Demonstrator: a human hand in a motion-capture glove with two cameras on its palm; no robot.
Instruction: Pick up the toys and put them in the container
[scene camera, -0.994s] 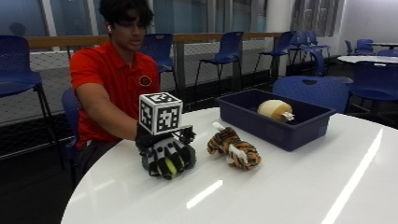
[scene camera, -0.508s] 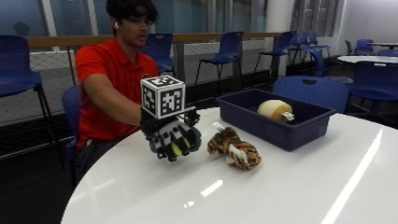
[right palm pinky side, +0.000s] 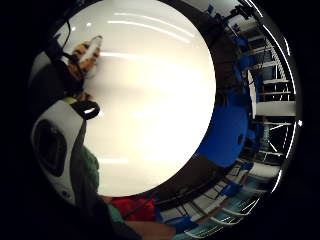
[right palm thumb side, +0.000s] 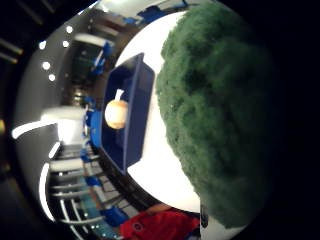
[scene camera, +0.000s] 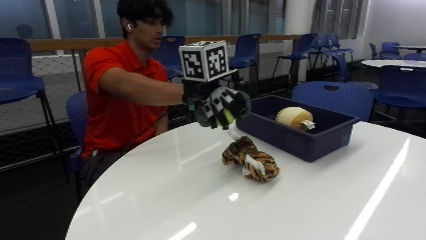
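Green toy (right palm thumb side: 220, 115) is held in curled fingers of gloved grip (scene camera: 218, 107), raised above bench (scene camera: 200, 200) just beside bin (scene camera: 299, 135) (cream toy (scene camera: 294, 118) already inside), w/ tiger toy (scene camera: 251, 159) lying on bench near bin's front.
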